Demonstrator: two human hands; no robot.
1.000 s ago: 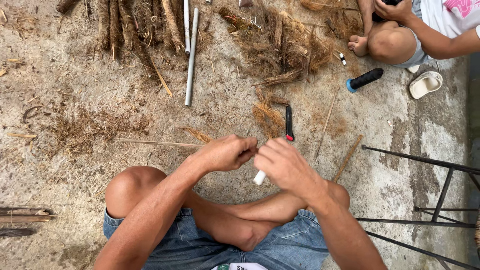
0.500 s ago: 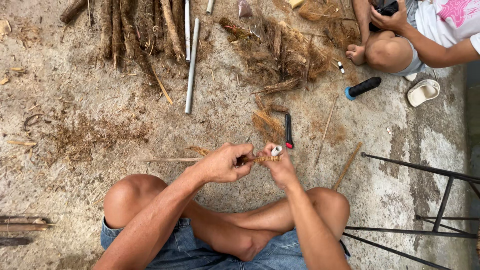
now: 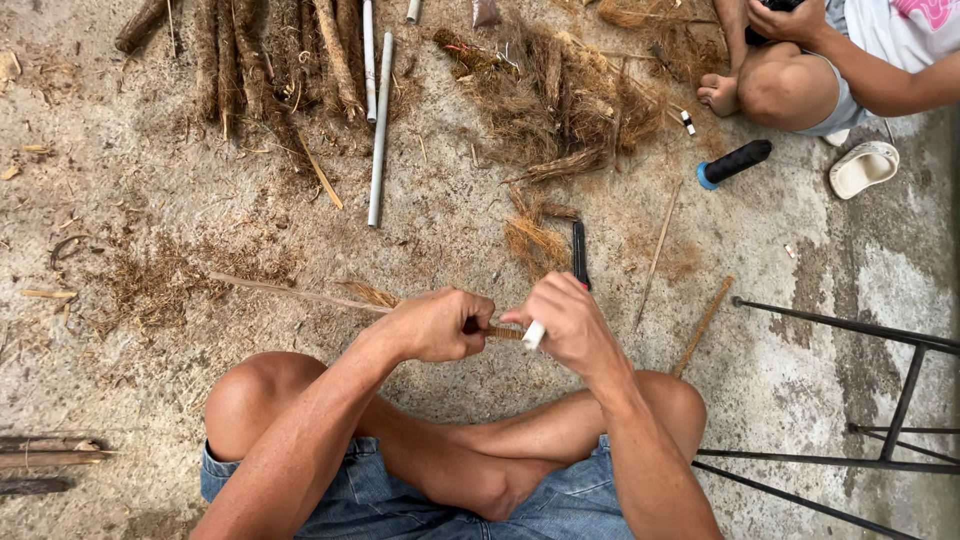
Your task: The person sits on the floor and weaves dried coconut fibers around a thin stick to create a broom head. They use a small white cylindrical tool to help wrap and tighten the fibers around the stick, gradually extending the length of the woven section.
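The left hand (image 3: 435, 325) is gripping a thin brown stick (image 3: 300, 296) near its end, and the right hand (image 3: 565, 322) is closing on a small white-handled tool (image 3: 534, 335) held against that same end, so the two hands are working almost touching above the crossed legs. Judging by the loose fibre (image 3: 150, 285) lying on the concrete floor (image 3: 800, 260), some stripping is already behind, while the stick's long part is still reaching out to the left and a bundle of rough stalks (image 3: 270, 55) is waiting untouched well beyond the hands.

Pretty bright, soft even daylight, barely any shadows, no glare, everything sharp, slight wide-angle stretch at the edges.
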